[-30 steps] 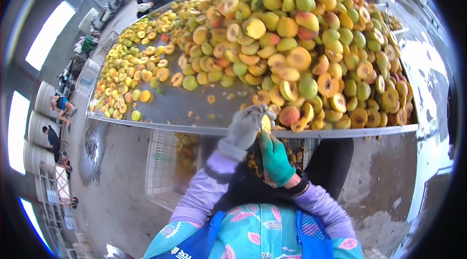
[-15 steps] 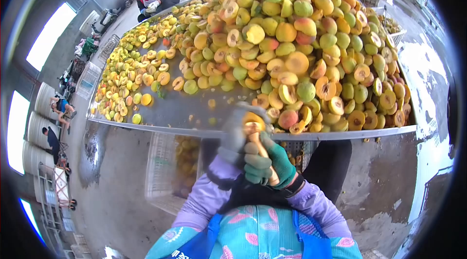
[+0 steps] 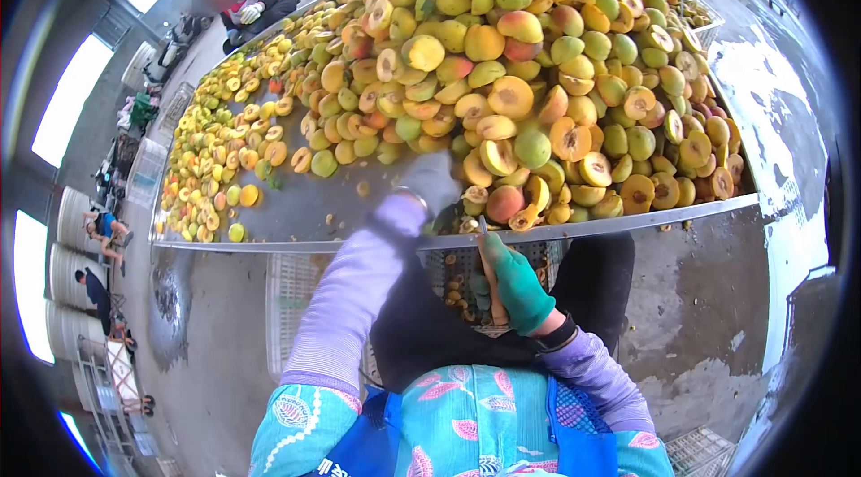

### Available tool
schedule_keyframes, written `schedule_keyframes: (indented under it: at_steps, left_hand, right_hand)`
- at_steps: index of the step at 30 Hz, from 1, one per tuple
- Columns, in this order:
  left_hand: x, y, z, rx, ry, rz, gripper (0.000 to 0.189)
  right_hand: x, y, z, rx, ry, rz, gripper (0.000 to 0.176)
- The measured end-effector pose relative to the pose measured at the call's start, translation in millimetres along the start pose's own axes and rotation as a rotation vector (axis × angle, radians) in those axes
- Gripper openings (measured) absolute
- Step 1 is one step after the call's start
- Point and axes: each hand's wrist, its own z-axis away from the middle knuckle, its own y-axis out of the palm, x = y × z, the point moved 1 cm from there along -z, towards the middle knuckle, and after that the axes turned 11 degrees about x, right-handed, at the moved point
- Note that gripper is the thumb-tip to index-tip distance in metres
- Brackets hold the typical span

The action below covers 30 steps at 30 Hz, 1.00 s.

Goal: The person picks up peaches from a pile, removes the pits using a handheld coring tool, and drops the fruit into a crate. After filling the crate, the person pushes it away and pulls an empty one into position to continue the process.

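Note:
My right hand (image 3: pixel 517 287), in a green glove, is closed around the wooden handle of a pitting tool (image 3: pixel 490 278) with a narrow metal tip. The tip points up at the near rim of the metal table (image 3: pixel 359 199). My left hand (image 3: pixel 429 181), in a grey glove, reaches over the table beside the near edge of the fruit pile. Its fingers are smeared by motion, so whether they hold anything cannot be told. Next to both hands lie halved yellow peaches (image 3: pixel 499 157), some with stones showing, and a reddish peach (image 3: pixel 505 203).
Smaller halves (image 3: pixel 211 168) are spread over the table's left side. Below the front rim, a plastic crate (image 3: pixel 456 275) holds bits of fruit between my legs. Another crate (image 3: pixel 291 298) stands to its left. Co-workers (image 3: pixel 251 15) sit at the far left corner.
My left hand has moved away from the tool, forward and onto the table by the pile. The peach piece at the tool's tip is gone from there. My right hand still grips the handle.

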Motion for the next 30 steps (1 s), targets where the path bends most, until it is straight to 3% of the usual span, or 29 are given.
schedule_keyframes:
  at_steps: [1,4,5,8,9,12,15,17,20,23,26,30]
  left_hand:
    - [-2.0,0.8,-7.3,0.128,0.007,-0.008,0.048]
    - [-4.5,-16.7,21.3,0.19,-0.019,0.341,0.045]
    - [12.9,-2.2,23.1,0.204,-0.091,0.271,0.047]
    - [15.7,23.8,31.3,-0.068,0.147,0.214,0.05]
    - [32.2,43.9,27.7,-0.181,0.238,0.02,0.046]
    - [-4.5,-15.2,60.4,0.267,-0.198,1.022,0.037]
    - [-25.0,0.5,90.6,0.006,0.078,1.378,0.031]
    - [-30.2,13.6,91.0,-0.079,0.075,1.865,0.038]
    - [-34.8,9.4,93.1,-0.195,0.018,1.511,0.045]
    - [-48.0,3.0,94.0,-0.313,0.05,1.25,0.042]
    - [-55.1,8.7,93.3,-0.3,0.017,1.501,0.04]
    - [-46.0,25.7,92.0,-0.363,0.031,1.483,0.037]
  right_hand:
    - [2.6,-8.7,-2.0,0.008,-0.121,0.239,0.028]
    - [8.3,-5.1,-13.6,0.004,-0.371,0.649,0.029]
    - [9.2,-1.3,-18.2,0.006,-0.43,0.738,0.03]
    - [6.8,-1.5,-31.2,-0.03,-0.463,0.916,0.029]
    - [11.4,1.8,-30.8,-0.051,-0.492,1.007,0.029]
    - [20.9,9.9,-23.5,-0.083,-0.476,1.167,0.027]
    - [15.2,15.6,-23.8,0.001,-0.359,1.262,0.026]
    - [7.8,20.7,-24.6,0.023,-0.324,1.278,0.028]
    - [2.0,25.9,-21.6,-0.008,-0.48,1.114,0.023]
    - [13.5,26.7,-12.4,-0.057,-0.401,1.262,0.024]
    - [14.4,24.7,-12.5,-0.059,-0.354,1.109,0.025]
    - [3.4,29.1,-13.1,-0.099,-0.345,1.023,0.025]
